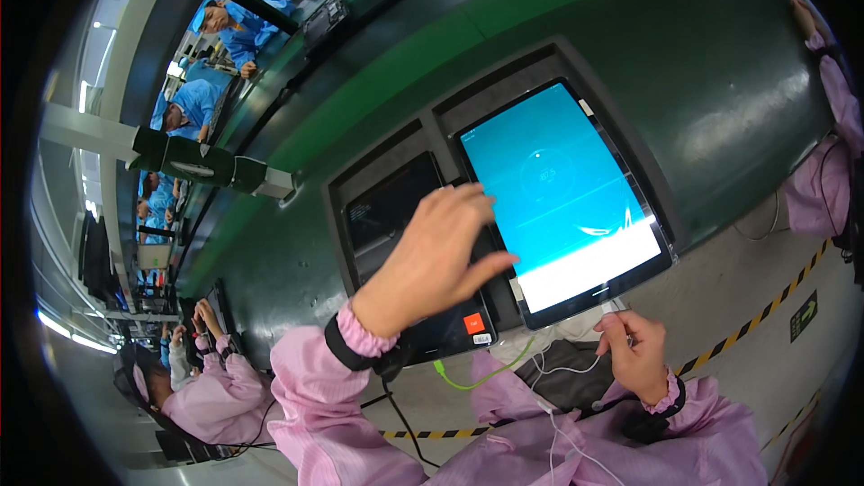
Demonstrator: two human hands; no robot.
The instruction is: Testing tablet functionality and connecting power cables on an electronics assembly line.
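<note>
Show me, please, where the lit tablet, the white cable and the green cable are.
lit tablet [562, 193]: head view, middle of its blue screen.
white cable [576, 367]: head view, stretch left of the right hand.
green cable [468, 382]: head view, its curved middle.

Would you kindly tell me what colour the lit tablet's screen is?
The lit tablet glows bright cyan-blue, fading to white along its near edge; the head view shows it best.

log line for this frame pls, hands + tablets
left hand: open, raised over dark tablet | right hand: pinching white cable at lit blue tablet lower edge | green cable: loose by dark tablet
</note>
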